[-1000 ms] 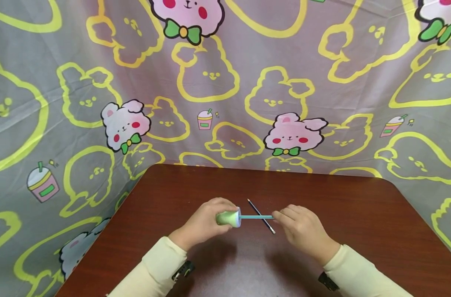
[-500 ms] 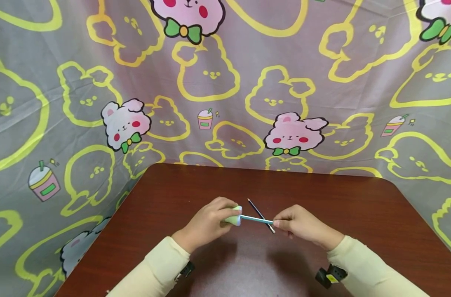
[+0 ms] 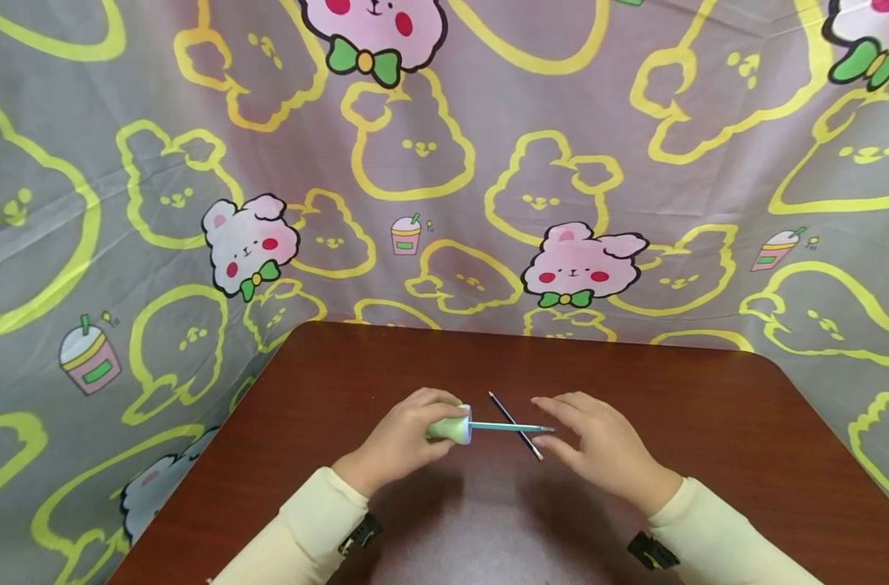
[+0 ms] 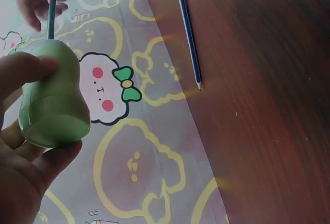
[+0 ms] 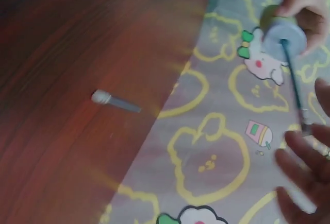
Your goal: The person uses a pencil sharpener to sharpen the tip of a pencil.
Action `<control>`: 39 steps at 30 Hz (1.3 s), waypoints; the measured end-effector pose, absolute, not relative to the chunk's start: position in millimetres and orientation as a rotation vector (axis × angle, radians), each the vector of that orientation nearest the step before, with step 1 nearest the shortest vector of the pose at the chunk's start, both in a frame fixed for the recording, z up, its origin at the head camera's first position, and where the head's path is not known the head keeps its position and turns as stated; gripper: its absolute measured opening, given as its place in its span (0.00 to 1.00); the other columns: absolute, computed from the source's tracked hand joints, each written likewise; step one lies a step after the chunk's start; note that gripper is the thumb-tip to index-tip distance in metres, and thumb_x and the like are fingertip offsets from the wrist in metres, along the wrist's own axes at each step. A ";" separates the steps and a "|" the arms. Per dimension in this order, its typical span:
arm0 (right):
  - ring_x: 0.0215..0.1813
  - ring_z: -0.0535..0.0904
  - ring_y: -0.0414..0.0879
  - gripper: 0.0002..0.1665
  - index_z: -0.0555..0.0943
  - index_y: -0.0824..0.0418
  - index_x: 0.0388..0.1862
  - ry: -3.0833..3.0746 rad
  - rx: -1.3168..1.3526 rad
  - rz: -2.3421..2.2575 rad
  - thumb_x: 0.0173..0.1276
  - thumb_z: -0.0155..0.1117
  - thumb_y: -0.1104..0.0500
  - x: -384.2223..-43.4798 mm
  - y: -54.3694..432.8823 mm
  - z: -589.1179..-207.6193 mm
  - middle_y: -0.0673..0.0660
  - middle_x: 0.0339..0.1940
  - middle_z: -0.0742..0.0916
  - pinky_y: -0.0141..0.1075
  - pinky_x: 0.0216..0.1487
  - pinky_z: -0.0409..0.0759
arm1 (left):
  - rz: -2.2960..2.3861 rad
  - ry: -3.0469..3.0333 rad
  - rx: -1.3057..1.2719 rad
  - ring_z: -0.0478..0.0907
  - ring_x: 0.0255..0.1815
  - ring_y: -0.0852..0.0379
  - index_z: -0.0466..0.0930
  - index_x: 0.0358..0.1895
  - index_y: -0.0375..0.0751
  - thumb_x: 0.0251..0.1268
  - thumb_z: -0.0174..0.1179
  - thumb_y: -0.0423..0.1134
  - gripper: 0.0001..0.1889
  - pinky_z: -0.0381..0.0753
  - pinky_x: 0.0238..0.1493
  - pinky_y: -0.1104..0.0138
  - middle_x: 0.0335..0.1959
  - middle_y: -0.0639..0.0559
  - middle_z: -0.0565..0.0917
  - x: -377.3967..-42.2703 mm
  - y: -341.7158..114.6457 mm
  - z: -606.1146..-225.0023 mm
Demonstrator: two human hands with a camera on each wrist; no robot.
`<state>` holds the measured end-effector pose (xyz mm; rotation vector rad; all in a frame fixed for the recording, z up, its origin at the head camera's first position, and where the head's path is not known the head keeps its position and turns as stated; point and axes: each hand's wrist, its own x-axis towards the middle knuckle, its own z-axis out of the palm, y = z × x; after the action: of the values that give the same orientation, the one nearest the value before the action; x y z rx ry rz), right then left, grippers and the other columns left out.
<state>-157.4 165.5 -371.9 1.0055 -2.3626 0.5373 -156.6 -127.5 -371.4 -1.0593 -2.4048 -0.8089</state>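
Note:
My left hand grips a light green, waisted pencil sharpener, its whitish face turned to the right. From the hole in that face a teal pencil sticks out, its ferrule end pointing right. The rounded green body sits between thumb and fingers in the left wrist view. My right hand is spread around the pencil's free end, thumb and fingers apart. Fingers are loose below that end in the right wrist view. The pencil's point is hidden inside the sharpener.
A dark blue pencil with a white eraser lies slantwise on the brown table, beyond and below the held one. A cartoon-printed cloth hangs behind the table and at its sides.
My right hand pinched the teal pencil's end in both earlier frames, with the wrist turned between them; now its fingers have opened off it. The left hand still holds the sharpener, tilting slightly.

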 end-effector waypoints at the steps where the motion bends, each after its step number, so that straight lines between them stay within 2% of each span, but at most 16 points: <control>1: 0.43 0.81 0.45 0.26 0.83 0.59 0.52 -2.273 1.049 0.472 0.68 0.60 0.40 -158.3 166.8 -373.9 0.50 0.41 0.86 0.43 0.43 0.79 | -0.840 -2.424 -1.052 0.77 0.50 0.56 0.85 0.47 0.39 0.45 0.71 0.29 0.20 0.79 0.49 0.66 0.47 0.52 0.82 -156.6 -127.3 -370.7; 4: 0.37 0.80 0.45 0.28 0.84 0.60 0.48 -2.055 1.139 0.335 0.75 0.46 0.41 -160.2 168.4 -377.8 0.50 0.36 0.85 0.42 0.40 0.77 | -0.937 -2.471 -1.044 0.78 0.50 0.55 0.85 0.48 0.39 0.46 0.72 0.29 0.20 0.78 0.49 0.66 0.48 0.52 0.82 -157.6 -126.6 -369.1; 5: 0.35 0.79 0.45 0.26 0.84 0.60 0.46 -1.994 1.159 0.314 0.77 0.45 0.44 -160.8 168.1 -378.4 0.50 0.34 0.85 0.42 0.39 0.76 | -0.965 -2.480 -1.049 0.78 0.50 0.55 0.84 0.48 0.38 0.46 0.72 0.29 0.20 0.78 0.50 0.66 0.48 0.51 0.82 -157.9 -126.2 -368.0; 8: 0.31 0.78 0.46 0.21 0.85 0.62 0.40 -1.840 1.194 0.271 0.78 0.44 0.55 -161.9 166.1 -378.6 0.51 0.29 0.84 0.41 0.34 0.77 | -1.044 -2.522 -1.055 0.78 0.50 0.56 0.84 0.48 0.38 0.47 0.72 0.29 0.20 0.78 0.49 0.67 0.47 0.52 0.83 -159.3 -124.9 -366.4; 11: 0.28 0.77 0.46 0.19 0.84 0.63 0.35 -1.745 1.196 0.258 0.77 0.45 0.61 -162.5 163.7 -379.7 0.51 0.27 0.83 0.40 0.31 0.76 | -1.095 -2.546 -1.074 0.79 0.49 0.55 0.84 0.48 0.37 0.47 0.71 0.29 0.20 0.78 0.47 0.68 0.47 0.51 0.83 -159.2 -124.1 -364.4; 16: 0.25 0.76 0.45 0.18 0.84 0.63 0.32 -1.713 1.157 0.286 0.75 0.48 0.61 -160.7 159.3 -381.7 0.50 0.24 0.82 0.37 0.27 0.75 | -1.095 -2.543 -1.101 0.79 0.49 0.54 0.84 0.48 0.37 0.47 0.70 0.28 0.20 0.77 0.45 0.69 0.47 0.50 0.83 -158.5 -123.9 -362.6; 19: 0.23 0.75 0.42 0.20 0.84 0.62 0.30 -1.819 1.117 0.341 0.76 0.48 0.57 -156.4 157.6 -381.4 0.49 0.23 0.83 0.35 0.24 0.74 | -1.024 -2.524 -1.106 0.79 0.50 0.54 0.85 0.48 0.37 0.47 0.70 0.28 0.20 0.77 0.46 0.69 0.47 0.50 0.83 -158.2 -123.0 -362.2; 20: 0.23 0.75 0.41 0.18 0.85 0.61 0.30 -1.887 1.108 0.375 0.75 0.52 0.56 -154.6 157.6 -380.8 0.48 0.22 0.83 0.34 0.24 0.74 | -0.987 -2.514 -1.110 0.78 0.50 0.54 0.85 0.48 0.37 0.47 0.70 0.28 0.20 0.77 0.47 0.69 0.47 0.51 0.83 -157.9 -122.7 -362.3; 23: 0.23 0.74 0.34 0.13 0.86 0.58 0.29 -2.279 1.089 0.659 0.70 0.60 0.56 -149.4 158.9 -376.0 0.44 0.22 0.83 0.30 0.23 0.73 | -0.857 -2.467 -1.144 0.78 0.50 0.54 0.85 0.47 0.38 0.47 0.71 0.28 0.19 0.78 0.47 0.69 0.48 0.50 0.82 -156.5 -121.6 -363.1; 26: 0.21 0.71 0.34 0.07 0.86 0.61 0.30 -2.710 0.965 1.220 0.65 0.65 0.60 -148.4 161.5 -367.9 0.47 0.19 0.80 0.29 0.22 0.69 | -0.765 -2.421 -1.191 0.77 0.49 0.55 0.85 0.47 0.38 0.47 0.71 0.27 0.19 0.78 0.47 0.70 0.48 0.50 0.82 -154.9 -120.2 -364.5; 29: 0.19 0.68 0.37 0.08 0.85 0.64 0.32 -2.920 0.772 1.543 0.67 0.62 0.61 -150.4 163.5 -361.9 0.52 0.17 0.76 0.30 0.20 0.67 | -0.741 -2.412 -1.202 0.77 0.49 0.55 0.85 0.47 0.38 0.46 0.70 0.26 0.20 0.78 0.46 0.70 0.47 0.50 0.82 -153.7 -119.0 -366.2; 31: 0.20 0.69 0.38 0.09 0.85 0.63 0.33 -2.946 0.772 1.497 0.68 0.62 0.59 -150.9 163.6 -361.3 0.52 0.19 0.78 0.31 0.20 0.68 | -0.754 -2.429 -1.179 0.77 0.49 0.56 0.85 0.47 0.38 0.45 0.71 0.27 0.20 0.78 0.47 0.70 0.47 0.50 0.82 -153.3 -118.6 -367.5; 34: 0.25 0.72 0.36 0.08 0.86 0.58 0.39 -2.908 0.808 1.238 0.67 0.63 0.56 -149.5 162.4 -364.2 0.47 0.26 0.82 0.31 0.25 0.72 | -0.789 -2.464 -1.125 0.78 0.48 0.56 0.85 0.47 0.39 0.45 0.71 0.28 0.20 0.78 0.48 0.68 0.46 0.51 0.82 -152.9 -118.5 -370.0; 36: 0.29 0.72 0.34 0.11 0.85 0.56 0.43 -2.816 0.849 1.013 0.64 0.67 0.53 -148.1 161.7 -368.0 0.43 0.31 0.83 0.31 0.29 0.73 | -0.810 -2.485 -1.103 0.78 0.49 0.56 0.85 0.47 0.39 0.45 0.71 0.29 0.20 0.77 0.49 0.68 0.46 0.51 0.83 -153.0 -118.2 -371.4; 39: 0.33 0.75 0.35 0.18 0.85 0.56 0.47 -2.548 0.959 0.658 0.59 0.72 0.52 -149.1 162.3 -373.4 0.44 0.35 0.84 0.34 0.34 0.76 | -0.869 -2.507 -1.070 0.78 0.48 0.55 0.85 0.48 0.38 0.46 0.71 0.29 0.20 0.78 0.48 0.68 0.47 0.51 0.83 -153.7 -118.9 -372.5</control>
<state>-149.1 162.3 -373.4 0.9592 -2.5480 0.6577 -153.7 -118.9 -372.5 -1.0704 -2.5071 -0.8689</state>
